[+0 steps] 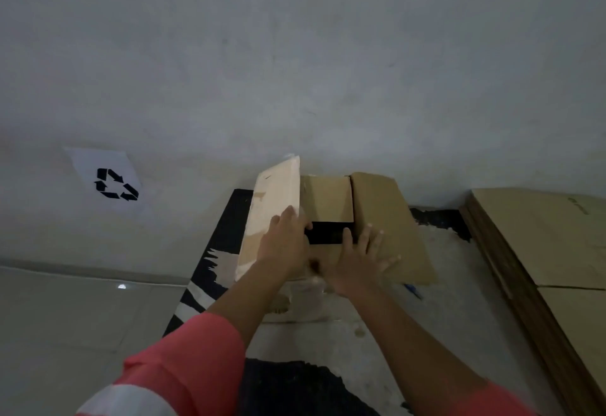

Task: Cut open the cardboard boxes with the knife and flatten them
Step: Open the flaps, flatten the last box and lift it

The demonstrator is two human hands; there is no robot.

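- Fingers of our right hand are spread wide and straight, lying flat on the brown right flap; they grip nothing.
- Fingers of our left hand lie fairly straight against the pale left flap, with the thumb by the dark opening. We cannot tell whether it hooks round the flap's edge.
- Both forearms reach away from us and draw together over the cardboard box. The left arm wears a coral sleeve with a pale band near the bottom edge.
- We see the box in the middle of the scene, close to the far wall, with its top open. The left flap stands tilted up and looks smooth and cream-white. The far flap and the right flap are matt brown board, and the right one slopes down and outward.
- The box rests on a sheet with ragged black and pale patches.
- A small blue object lies just beside the right flap's near edge, too blurred for us to identify.
- On the right sits a stack of flat brown cardboard, its layered edges showing.
- On the left, a white paper sign with black recycling arrows is on the wall, above glossy pale floor tiles.
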